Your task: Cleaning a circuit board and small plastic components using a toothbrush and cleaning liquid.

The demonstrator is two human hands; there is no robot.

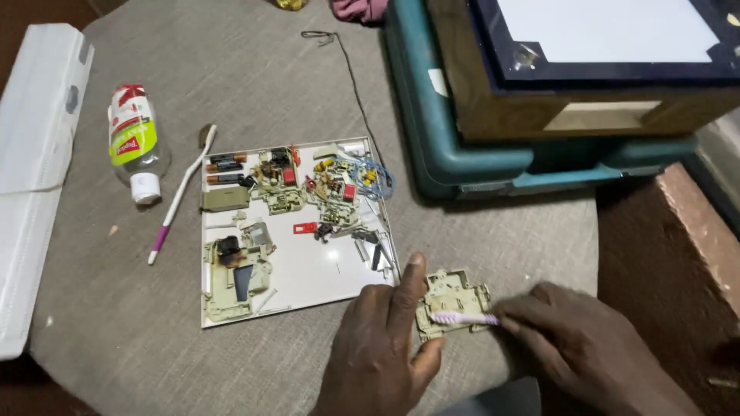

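My left hand (381, 339) grips a small beige plastic housing part (453, 296) near the front of the grey cloth-covered surface, thumb at its left edge. My right hand (574, 339) holds a purple-and-white toothbrush (465, 317), its bristled head lying across the lower face of the housing. A white tray (308, 273) to the left carries several beige casings, small electrical parts, red pieces, screws and blue wires.
A second toothbrush (179, 196) and a lying plastic bottle (136, 142) rest left of the tray. A long white panel (35, 169) runs along the left edge. A teal case (462, 166) with a wooden box on it stands behind. A thin black cord (351, 73) crosses the cloth.
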